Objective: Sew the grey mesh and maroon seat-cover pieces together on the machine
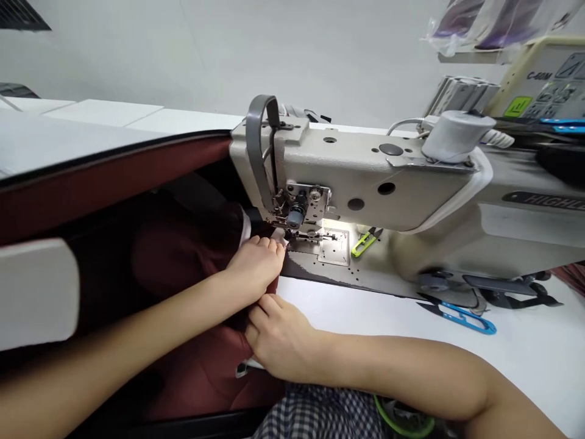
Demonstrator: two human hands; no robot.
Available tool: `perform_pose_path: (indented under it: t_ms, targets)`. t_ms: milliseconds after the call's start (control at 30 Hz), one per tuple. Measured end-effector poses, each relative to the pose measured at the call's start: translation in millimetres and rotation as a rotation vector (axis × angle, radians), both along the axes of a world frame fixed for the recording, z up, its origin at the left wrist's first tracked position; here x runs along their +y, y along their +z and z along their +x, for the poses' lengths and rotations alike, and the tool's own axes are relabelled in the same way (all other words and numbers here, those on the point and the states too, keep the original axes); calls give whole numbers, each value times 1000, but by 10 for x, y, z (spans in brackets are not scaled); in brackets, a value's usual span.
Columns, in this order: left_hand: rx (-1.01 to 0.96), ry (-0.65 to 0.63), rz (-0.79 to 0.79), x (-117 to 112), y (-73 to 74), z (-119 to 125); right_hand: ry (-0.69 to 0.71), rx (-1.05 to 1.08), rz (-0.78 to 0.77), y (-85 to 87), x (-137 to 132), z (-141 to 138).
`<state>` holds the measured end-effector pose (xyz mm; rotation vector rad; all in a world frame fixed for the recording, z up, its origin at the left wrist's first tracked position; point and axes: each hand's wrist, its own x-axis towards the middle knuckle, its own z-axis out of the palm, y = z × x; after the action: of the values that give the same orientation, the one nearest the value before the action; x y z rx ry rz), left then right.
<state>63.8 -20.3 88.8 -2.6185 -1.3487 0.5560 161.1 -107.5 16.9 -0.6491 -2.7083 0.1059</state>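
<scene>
A large dark red fabric piece point(183, 256) lies left of a beige sewing machine point(365, 177). My left hand point(256, 263) rests on the fabric's edge, fingers together and pressed flat, fingertips right beside the presser foot point(292, 230). My right hand point(278, 338) is just below it, closer to me, fingers curled and pinching the fabric's edge, where a white strip shows. The lit needle plate point(336, 247) sits right of the foot.
A green thread snipper point(364, 242) lies on the machine bed. Blue scissors point(466, 317) and dark scissors point(516, 296) lie on the white table at right. A control panel point(543, 79) stands at upper right. A white block point(36, 292) sits at left.
</scene>
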Motion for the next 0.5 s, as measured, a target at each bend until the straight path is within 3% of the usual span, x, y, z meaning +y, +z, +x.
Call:
perform_pose_path:
  t_ms: [133,333,500]
  targets:
    - [-43,20,44,20,-71,-6,-9,-2,5,4,34,28]
    - [-61,-35,62,91,91,-157,-80,1,118,-2,292,76]
    - [-126,-94,118,138,40,-223,-82,-90,64,9,424,-64]
